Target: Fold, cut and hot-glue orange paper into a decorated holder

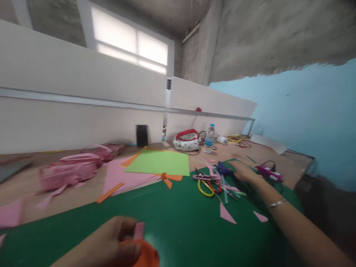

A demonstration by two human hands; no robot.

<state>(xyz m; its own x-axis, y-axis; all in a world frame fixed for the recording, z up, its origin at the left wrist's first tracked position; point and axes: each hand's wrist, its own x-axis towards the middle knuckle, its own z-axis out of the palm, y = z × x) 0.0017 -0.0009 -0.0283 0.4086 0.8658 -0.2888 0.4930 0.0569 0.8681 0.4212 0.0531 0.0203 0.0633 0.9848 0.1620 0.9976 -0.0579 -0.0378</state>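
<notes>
At the bottom of the head view, my left hand (119, 241) is closed on a folded piece of orange paper (146, 255). A short pink paper strip (138, 230) sticks up beside the fingers. Over on the right, my right hand (241, 171) is stretched out to a blue glue gun (224, 169). Its fingers are smeared, so I cannot tell whether they grip the gun. Scissors with yellow and red handles (205, 188) lie left of the gun, among clear glue sticks (224, 190) and pink paper scraps (226, 214).
A green mat (178, 207) covers the front of the table. Green sheets (161, 161) rest on pink paper (122, 178). Pink paper shapes (73, 172) stand at left. Farther back are a floral pouch (187, 142), a water bottle (209, 139) and a purple power strip (269, 173).
</notes>
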